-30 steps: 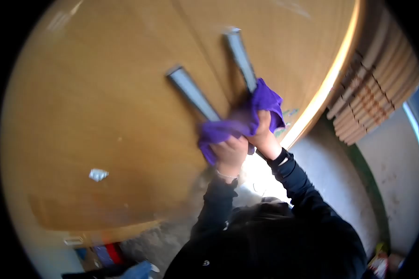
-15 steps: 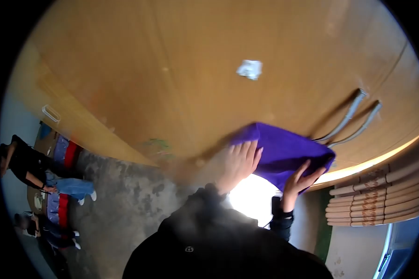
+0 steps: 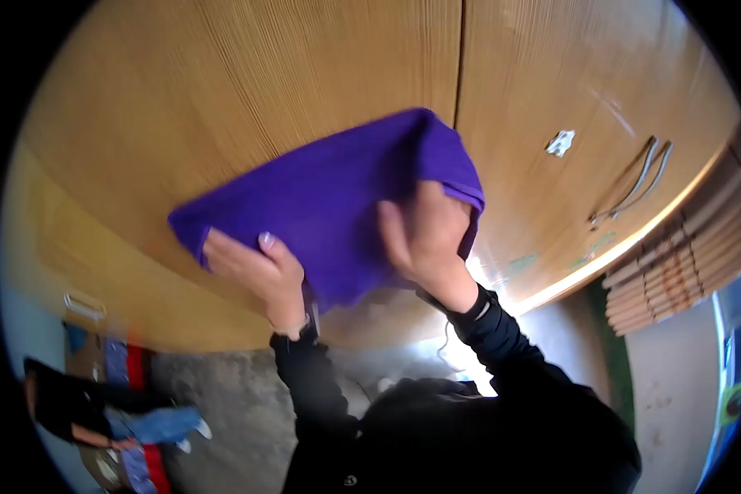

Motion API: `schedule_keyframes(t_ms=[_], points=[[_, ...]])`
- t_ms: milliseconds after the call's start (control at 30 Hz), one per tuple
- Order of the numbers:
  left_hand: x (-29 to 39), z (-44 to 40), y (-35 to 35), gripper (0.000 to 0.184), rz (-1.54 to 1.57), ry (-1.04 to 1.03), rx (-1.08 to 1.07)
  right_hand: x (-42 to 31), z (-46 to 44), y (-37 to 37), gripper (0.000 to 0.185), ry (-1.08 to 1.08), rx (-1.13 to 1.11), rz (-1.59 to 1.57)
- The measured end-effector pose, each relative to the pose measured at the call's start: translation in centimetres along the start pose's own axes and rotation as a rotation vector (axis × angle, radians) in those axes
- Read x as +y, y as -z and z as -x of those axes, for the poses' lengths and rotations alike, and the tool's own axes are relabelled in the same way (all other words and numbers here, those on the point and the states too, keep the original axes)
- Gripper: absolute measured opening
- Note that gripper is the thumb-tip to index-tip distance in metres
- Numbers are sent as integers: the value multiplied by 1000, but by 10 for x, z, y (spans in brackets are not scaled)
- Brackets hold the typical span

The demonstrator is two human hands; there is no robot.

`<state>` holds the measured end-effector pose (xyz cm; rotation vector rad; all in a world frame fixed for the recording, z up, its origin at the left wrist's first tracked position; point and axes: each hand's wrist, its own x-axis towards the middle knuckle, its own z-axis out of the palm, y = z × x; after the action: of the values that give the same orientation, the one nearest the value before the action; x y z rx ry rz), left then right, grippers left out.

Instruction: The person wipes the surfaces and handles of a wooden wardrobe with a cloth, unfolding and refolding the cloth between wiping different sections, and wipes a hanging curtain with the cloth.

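Note:
A purple cloth [image 3: 329,198] is stretched out in front of the wooden cabinet doors [image 3: 346,66]. At its lower left corner is my left hand [image 3: 259,267], with the thumb on the near face and the fingertips tucked under the edge. My right hand [image 3: 432,235], a little blurred, grips the right end, where the fabric folds over and hides part of the fingers. The top edge of the cloth slants up to the right, and its lower edge hangs loose between my wrists.
Grey curved handles [image 3: 638,185] and a crumpled white scrap [image 3: 561,143] are on the right-hand door. Gathered curtains [image 3: 667,280] hang at the right. Another person [image 3: 82,412] is at the far left, beside red and lilac fabric. Grey concrete floor [image 3: 230,395] shows below.
Both hands have moved apart, and the cloth, bunched at the right before, is now spread wider and further left. My view has shifted across the cabinet.

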<state>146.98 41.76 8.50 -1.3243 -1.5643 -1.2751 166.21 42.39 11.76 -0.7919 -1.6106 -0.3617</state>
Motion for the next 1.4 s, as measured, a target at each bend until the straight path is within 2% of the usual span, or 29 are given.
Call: schedule_keyframes(t_ms=[100,167,233,267,300,367,400,433,467,500,567,600,633,667,700,733,767,833,900,967,1000,1033,1100,1167,1267,1300,1367,1400], points=[[-34,8,12,63,-1,3,4,-38,-11,-36,43,-56,-3,175],[-38,24,22,60,-261,187,-83,-52,-8,-60,27,72,110,99],[-71,51,2,54,-195,195,45,-74,8,-87,26,116,33,97],[-67,52,4,53,-147,296,29,-81,14,-101,22,130,49,109],[-75,57,-1,53,-116,280,2,-86,15,-114,21,175,89,57],[-85,74,-5,55,-85,367,67,-97,25,-122,22,223,-71,-16],[-64,65,5,56,67,417,-100,-99,31,-128,22,205,-74,9],[-67,62,3,56,89,405,-118,-102,32,-143,28,282,-99,-82],[-67,65,2,56,239,469,-44,-101,36,-149,33,362,-123,-177],[-72,67,2,56,390,531,30,-101,34,-146,33,352,-114,-153],[-88,74,1,57,705,659,159,-102,32,-138,43,546,-164,-331],[-88,79,3,57,866,726,213,-101,61,-158,46,450,-390,-341],[-88,82,4,57,1028,800,264,-96,62,-140,41,435,-496,-357],[-89,84,11,57,654,822,58,-92,66,-137,41,388,-503,-367],[-96,88,19,57,269,803,-131,-84,79,-137,41,346,-505,-384],[-136,116,8,58,68,510,-162,-74,95,-135,41,314,-594,-334],[-134,116,12,58,74,492,-164,-62,114,-129,41,284,-682,-296],[-124,111,29,61,-7,419,-303,-48,145,-101,39,-27,-748,-302],[-102,106,45,61,-32,378,-340,-40,169,-66,36,39,-511,-241],[-57,83,69,67,123,379,-334,-45,187,-40,37,-26,-505,-181],[-61,83,71,70,173,371,-330,-53,196,-39,38,-70,-512,-108],[-63,81,77,70,176,367,-325,-62,203,-35,38,-67,-506,-107],[-25,81,104,71,104,256,-403,-61,207,16,42,-257,-502,-58],[14,79,111,73,87,226,-401,-44,197,60,45,-248,-433,-26],[68,82,106,72,6,-76,-497,-8,186,113,47,-636,-557,-35],[89,81,101,72,-3,-95,-503,9,183,126,47,-651,-547,-47],[152,70,91,70,-70,-344,-598,48,165,169,48,-723,-433,16],[168,71,88,69,-56,-359,-652,57,163,183,48,-730,-428,17]])
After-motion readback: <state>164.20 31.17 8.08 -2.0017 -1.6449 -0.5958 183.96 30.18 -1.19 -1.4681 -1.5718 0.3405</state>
